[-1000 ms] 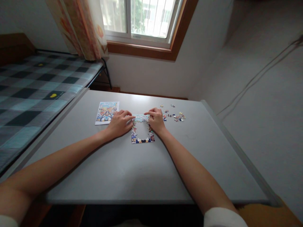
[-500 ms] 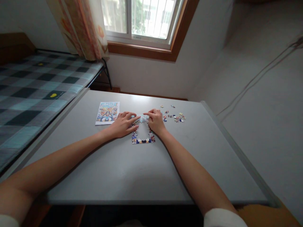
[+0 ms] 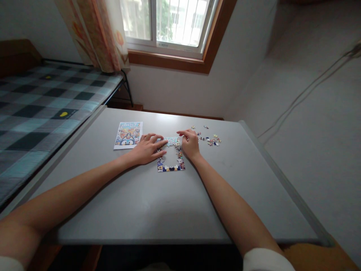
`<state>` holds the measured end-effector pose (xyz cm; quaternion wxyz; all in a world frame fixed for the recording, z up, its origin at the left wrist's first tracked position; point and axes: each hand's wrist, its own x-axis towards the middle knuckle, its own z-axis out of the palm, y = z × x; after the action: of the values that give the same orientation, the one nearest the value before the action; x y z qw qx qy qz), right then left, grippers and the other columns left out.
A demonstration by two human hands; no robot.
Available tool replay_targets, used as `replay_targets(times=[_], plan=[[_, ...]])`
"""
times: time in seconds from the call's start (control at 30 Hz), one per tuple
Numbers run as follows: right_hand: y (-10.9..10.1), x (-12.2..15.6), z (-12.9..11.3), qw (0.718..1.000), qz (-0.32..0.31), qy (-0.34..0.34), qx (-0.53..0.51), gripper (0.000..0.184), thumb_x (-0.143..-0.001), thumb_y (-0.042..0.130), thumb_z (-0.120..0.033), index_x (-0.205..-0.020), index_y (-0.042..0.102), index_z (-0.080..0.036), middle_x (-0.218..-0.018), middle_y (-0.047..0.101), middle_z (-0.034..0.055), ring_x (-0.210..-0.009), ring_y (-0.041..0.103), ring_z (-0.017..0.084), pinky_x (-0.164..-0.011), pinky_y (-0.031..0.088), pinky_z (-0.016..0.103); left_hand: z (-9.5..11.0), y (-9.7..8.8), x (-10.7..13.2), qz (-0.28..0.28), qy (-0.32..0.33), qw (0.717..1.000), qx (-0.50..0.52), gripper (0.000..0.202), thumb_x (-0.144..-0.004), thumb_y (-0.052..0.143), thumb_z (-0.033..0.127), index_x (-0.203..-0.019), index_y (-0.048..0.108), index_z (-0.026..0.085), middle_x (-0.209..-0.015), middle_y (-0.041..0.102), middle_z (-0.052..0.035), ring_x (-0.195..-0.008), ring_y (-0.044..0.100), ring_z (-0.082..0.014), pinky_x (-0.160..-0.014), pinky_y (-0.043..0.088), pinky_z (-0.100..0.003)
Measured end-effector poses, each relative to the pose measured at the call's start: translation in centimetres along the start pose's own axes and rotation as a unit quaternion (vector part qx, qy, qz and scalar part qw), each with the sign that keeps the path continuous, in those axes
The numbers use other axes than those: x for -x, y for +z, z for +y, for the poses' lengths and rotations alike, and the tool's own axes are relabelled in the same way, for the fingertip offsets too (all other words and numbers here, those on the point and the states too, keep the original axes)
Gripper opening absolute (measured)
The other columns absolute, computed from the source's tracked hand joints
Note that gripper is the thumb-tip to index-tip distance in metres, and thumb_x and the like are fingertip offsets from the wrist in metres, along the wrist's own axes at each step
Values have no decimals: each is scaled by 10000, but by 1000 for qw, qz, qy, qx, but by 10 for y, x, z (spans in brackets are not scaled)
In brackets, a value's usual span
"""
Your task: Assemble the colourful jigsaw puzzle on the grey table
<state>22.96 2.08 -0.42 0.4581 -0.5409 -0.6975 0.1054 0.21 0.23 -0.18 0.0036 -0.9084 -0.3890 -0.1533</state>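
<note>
A partly built jigsaw frame (image 3: 170,168) lies on the grey table (image 3: 158,203), only its border assembled. My left hand (image 3: 146,147) rests flat on the table at the frame's left side, fingers stretched out onto its top left corner. My right hand (image 3: 191,143) sits at the frame's top right corner with fingers curled and the index finger pointing left; whether it holds a piece I cannot make out. Loose puzzle pieces (image 3: 210,139) lie scattered just right of that hand.
A printed reference picture (image 3: 128,134) lies left of my left hand. A bed with a checked blanket (image 3: 34,109) runs along the table's left edge. The window (image 3: 169,22) and curtain (image 3: 96,34) are behind the table, a white wall to the right.
My right hand has shifted slightly right and away from the top strip of the frame. My left hand's fingers have spread further onto the frame's top left corner.
</note>
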Motion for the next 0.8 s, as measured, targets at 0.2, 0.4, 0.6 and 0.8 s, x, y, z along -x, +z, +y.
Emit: replay_targets(times=[0.2,0.4,0.6,0.8], plan=[[-1,2,-5,999,-34,13,9,451,-754,410,5,-938,772,-191,-828,747,30,-894,577,218,-913,421,367,3,-5,2,47,31,998,25,417,-979,454,446,-1336,560,258,-1296,590,-86,-1197,504,-278,-1025,349,-459],[-1,3,-7,997,-61,33,45,453,-737,418,-8,-889,788,-221,-815,756,22,-940,569,224,-947,398,383,5,-10,1,54,69,994,62,320,-993,446,371,-1228,624,246,-1179,681,-61,-1147,593,-232,-1007,339,-433],[-1,3,-8,997,-46,30,45,433,-741,430,-11,-876,784,-220,-800,756,19,-922,567,225,-947,400,390,4,-9,1,24,58,996,57,378,-992,437,374,-1313,558,216,-1196,656,-91,-1123,590,-239,-969,381,-425],[-1,3,-8,998,-49,-4,39,440,-766,424,1,-925,775,-211,-863,763,24,-917,599,221,-937,423,378,5,-8,1,24,18,998,52,408,-979,428,376,-1332,550,213,-1283,600,-101,-1170,550,-259,-1001,387,-439]])
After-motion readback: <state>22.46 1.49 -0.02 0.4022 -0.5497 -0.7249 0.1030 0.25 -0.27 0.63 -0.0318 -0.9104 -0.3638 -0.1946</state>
